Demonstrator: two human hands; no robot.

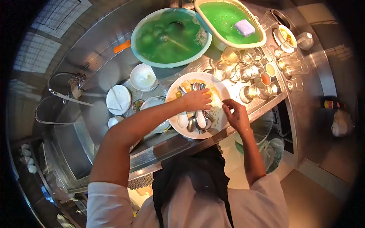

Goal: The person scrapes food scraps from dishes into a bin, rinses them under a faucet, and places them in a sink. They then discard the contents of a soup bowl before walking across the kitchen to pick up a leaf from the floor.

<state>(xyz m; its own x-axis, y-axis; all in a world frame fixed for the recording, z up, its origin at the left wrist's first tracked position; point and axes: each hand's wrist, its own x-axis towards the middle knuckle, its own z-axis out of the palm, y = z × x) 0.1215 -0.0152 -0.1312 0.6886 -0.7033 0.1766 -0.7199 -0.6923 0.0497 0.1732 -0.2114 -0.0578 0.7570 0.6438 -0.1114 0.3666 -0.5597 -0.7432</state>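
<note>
A large white plate [175, 128] smeared with orange food scraps lies on the steel counter in front of me. Spoons and forks are piled on it, among them a white spoon [183, 120] and a metal spoon [191, 124]. My left hand [197, 100] reaches over the middle of the pile, its fingers spread across the cutlery handles and hiding part of them. At the plate's right edge, my right hand [237, 114] hovers with bent fingers and a gap between thumb and fingertips; nothing shows in it.
Behind the plate stand a round basin [137, 57] of green water and a cream tub [262, 41] with a purple sponge [244, 28]. Several glasses [243, 71] crowd the right side. White bowls [143, 77] and a sink [70, 140] are leftward. An orange-handled tool [122, 46] lies beside the basin.
</note>
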